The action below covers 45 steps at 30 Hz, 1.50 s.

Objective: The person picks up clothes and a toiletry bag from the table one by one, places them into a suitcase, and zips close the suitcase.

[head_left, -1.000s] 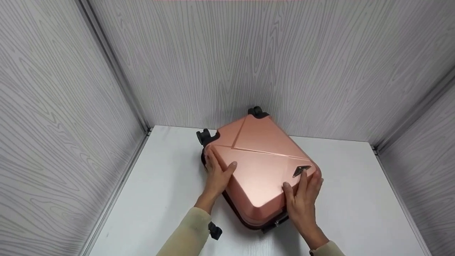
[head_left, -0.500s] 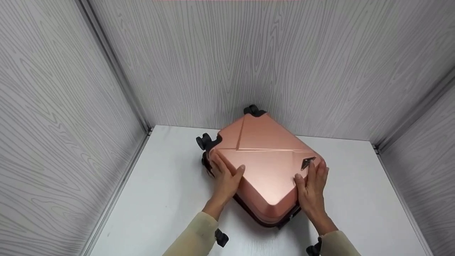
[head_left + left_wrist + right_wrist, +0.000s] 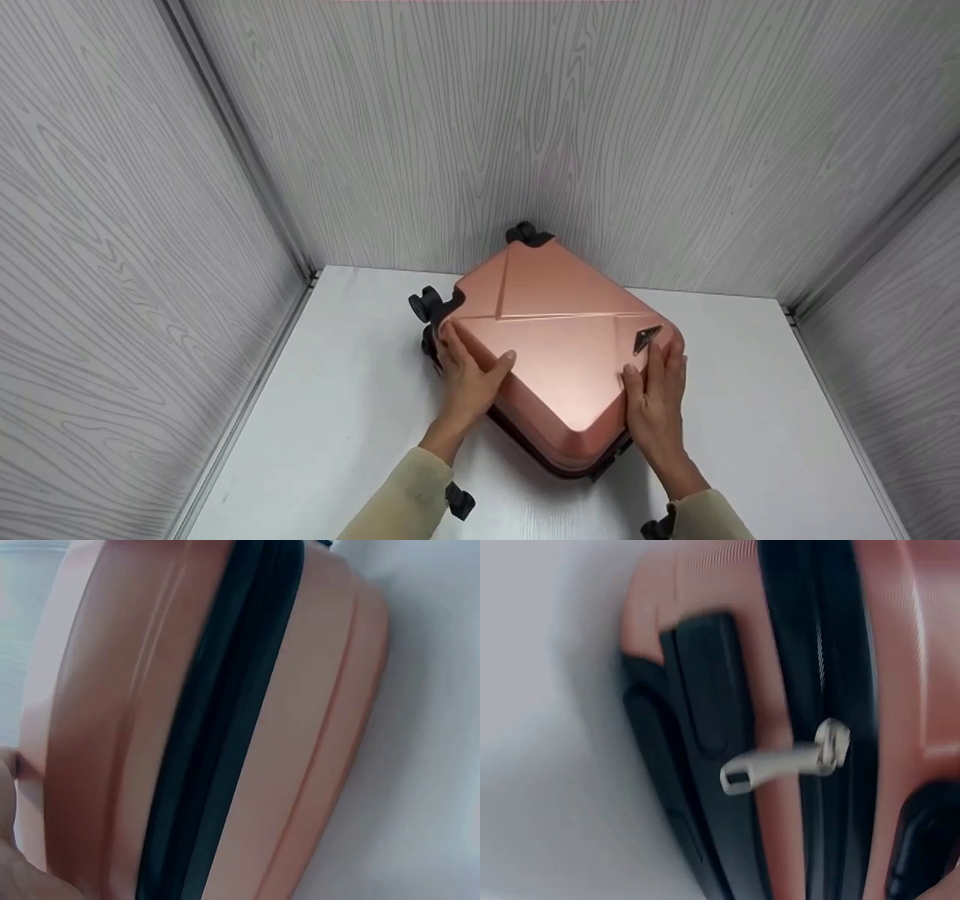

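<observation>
A rose-pink hard-shell suitcase point(image 3: 562, 367) lies on its broad side, one corner toward me. My left hand point(image 3: 469, 382) rests along its left side, fingers extended and thumb on the upper edge. On the right end, near the small dark badge point(image 3: 646, 339), my right hand point(image 3: 656, 397) lies with straight fingers against the shell. Black wheels point(image 3: 426, 304) stick out at the far left end. A dark zipper band point(image 3: 217, 727) runs along the side in the left wrist view. In the right wrist view hangs a metal zipper pull point(image 3: 780, 765) beside a black handle point(image 3: 712, 690).
The suitcase lies on a white tabletop point(image 3: 315, 420). Behind it rises a grey wood-grain panel point(image 3: 480, 135), close to the far wheel point(image 3: 523, 232). Similar panels stand on the left point(image 3: 112, 262) and right point(image 3: 892, 337). Black wrist devices point(image 3: 459, 501) hang under the sleeves.
The suitcase has turned counterclockwise, its near corner swinging right and its badge moving up. Both hands have moved right with it, keeping contact. Over the last half second it has shifted slightly left.
</observation>
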Motion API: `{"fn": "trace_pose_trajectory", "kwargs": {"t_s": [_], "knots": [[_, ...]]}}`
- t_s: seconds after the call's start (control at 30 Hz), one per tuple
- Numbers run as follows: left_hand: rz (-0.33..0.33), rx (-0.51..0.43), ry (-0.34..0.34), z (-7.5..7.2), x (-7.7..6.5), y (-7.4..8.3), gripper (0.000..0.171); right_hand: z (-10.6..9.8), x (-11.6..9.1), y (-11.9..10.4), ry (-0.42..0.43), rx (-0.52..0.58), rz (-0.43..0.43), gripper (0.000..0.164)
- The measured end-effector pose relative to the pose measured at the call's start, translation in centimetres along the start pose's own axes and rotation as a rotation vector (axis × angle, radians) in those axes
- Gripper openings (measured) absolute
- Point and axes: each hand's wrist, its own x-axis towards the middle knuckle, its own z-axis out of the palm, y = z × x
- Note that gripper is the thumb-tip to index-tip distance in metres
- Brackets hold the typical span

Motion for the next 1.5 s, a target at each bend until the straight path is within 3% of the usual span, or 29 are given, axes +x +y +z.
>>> {"fn": "trace_pose_trajectory", "kwargs": {"t_s": [0.33, 0.57, 0.73, 1.0, 1.3, 1.5], "knots": [[0.020, -0.004, -0.015, -3.4, 3.6, -1.1, 0.115, 1.6, -4.2, -3.1, -0.050, -0.013, 0.031, 0.078], [0.022, -0.008, -0.045, -4.2, 4.2, -1.4, 0.119, 2.2, -4.8, -3.1, -0.025, -0.032, -0.032, 0.079], [0.029, 0.005, -0.013, -4.1, 3.7, -1.3, 0.118, 2.0, -4.0, -2.3, -0.037, -0.023, -0.072, 0.077], [0.030, 0.050, 0.028, -3.5, 2.7, -1.0, 0.117, 0.7, -0.7, -0.4, -0.143, -0.010, 0.012, 0.075], [0.064, 0.074, 0.114, -2.5, 1.2, -0.8, 0.095, -0.8, 2.7, 1.7, -0.242, 0.023, -0.009, 0.070], [0.082, 0.055, 0.104, -3.5, 1.5, -1.1, 0.079, -1.0, 2.5, 0.3, -0.219, 0.007, 0.028, 0.068]]}}
